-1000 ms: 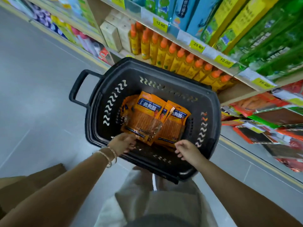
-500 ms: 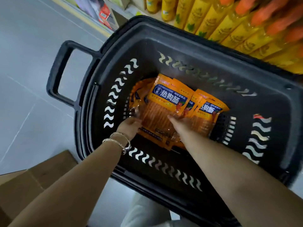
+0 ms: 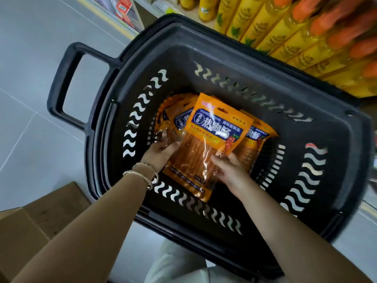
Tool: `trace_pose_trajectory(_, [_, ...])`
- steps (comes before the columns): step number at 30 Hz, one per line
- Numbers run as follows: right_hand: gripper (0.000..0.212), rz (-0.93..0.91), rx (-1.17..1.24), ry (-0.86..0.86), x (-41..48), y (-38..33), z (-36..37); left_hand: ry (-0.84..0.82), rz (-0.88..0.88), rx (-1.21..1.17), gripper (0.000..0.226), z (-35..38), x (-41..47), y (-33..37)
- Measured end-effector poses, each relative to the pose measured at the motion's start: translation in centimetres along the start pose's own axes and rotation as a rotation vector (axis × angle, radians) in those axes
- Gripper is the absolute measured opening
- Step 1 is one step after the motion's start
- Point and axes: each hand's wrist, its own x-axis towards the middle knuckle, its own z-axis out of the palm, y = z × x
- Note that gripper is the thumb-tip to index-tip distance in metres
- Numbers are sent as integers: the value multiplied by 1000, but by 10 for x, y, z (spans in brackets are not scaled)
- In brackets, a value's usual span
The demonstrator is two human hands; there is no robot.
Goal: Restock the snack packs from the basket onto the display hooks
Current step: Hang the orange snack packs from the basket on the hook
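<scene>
Snack packs [image 3: 258, 137] in basket [image 3: 204, 48]; R hand [image 3: 230, 170] grips top pack [image 3: 212, 137], L hand [image 3: 161, 153] grips left pack [image 3: 179, 121].

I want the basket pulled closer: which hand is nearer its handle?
Left. The left hand lies inside the basket on the handle side, touching the packs; the right hand is farther across, holding the top snack pack.

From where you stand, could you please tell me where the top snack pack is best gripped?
Probably by its two lower side edges, from the near side: the top snack pack lies header away, atop the others in the basket, with those edges exposed.
</scene>
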Motion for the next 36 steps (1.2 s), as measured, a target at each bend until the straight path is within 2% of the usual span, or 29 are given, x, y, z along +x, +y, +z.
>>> trace_pose_trajectory(2, [40,55,-2,-125,-4,-4,5,-78,15,124,60,0,-2,0])
trace_pose_trajectory(4, [46,67,-30,-157,3,-9,11,-44,37,170,52,-2,-2,1])
trace_pose_trajectory(7, [26,51,-28,-113,18,-21,23,0,13,-31,39,-4,0,3])
trace_pose_trajectory(8, [23,16,-53,-23,26,-22,26,24,15,-43,36,-4,1,3])
trace_pose_trajectory(11, [30,-119,-108,480,48,-17,26,107,-1,18,32,-4,2,-1])
trace_pose_trajectory(13, [47,-40,-125,643,59,-10,23,138,-39,40,37,-5,5,-4])
trace_pose_trajectory(16, [72,146,-235,634,71,3,18,179,-45,4,40,-8,9,-5])
trace_pose_trajectory(17, [66,139,-256,615,74,5,15,170,-25,-24,35,-8,10,-5])
trace_pose_trajectory(19, [37,50,-252,599,76,8,9,102,-8,-54,24,-8,11,-4])
trace_pose_trajectory(20, [31,1,-245,603,75,11,4,61,-16,-56,22,-7,10,-2])
trace_pose_trajectory(23, [22,-88,-165,622,61,20,-10,14,-29,-59,7,-5,7,2])
trace_pose_trajectory(24, [28,-84,-78,603,56,23,-16,27,-32,-74,6,-5,5,4])
trace_pose_trajectory(26, [42,-60,103,583,42,23,-26,69,-38,-102,17,-4,-2,8])
trace_pose_trajectory(29, [30,-93,141,528,22,17,-44,117,-2,-78,61,-4,-22,15])
trace_pose_trajectory(30, [24,-113,122,504,14,14,-49,127,28,-82,66,-3,-30,18])
trace_pose_trajectory(31, [18,-122,94,494,4,10,-52,140,65,-90,61,-3,-39,20])
trace_pose_trajectory(32, [23,-121,56,506,-6,7,-54,159,97,-104,53,-1,-48,23])
trace_pose_trajectory(34, [47,-134,-17,547,-27,0,-57,197,161,-135,49,3,-71,28])
trace_pose_trajectory(36, [56,-224,-66,545,-50,-6,-60,217,247,-142,49,10,-93,30])
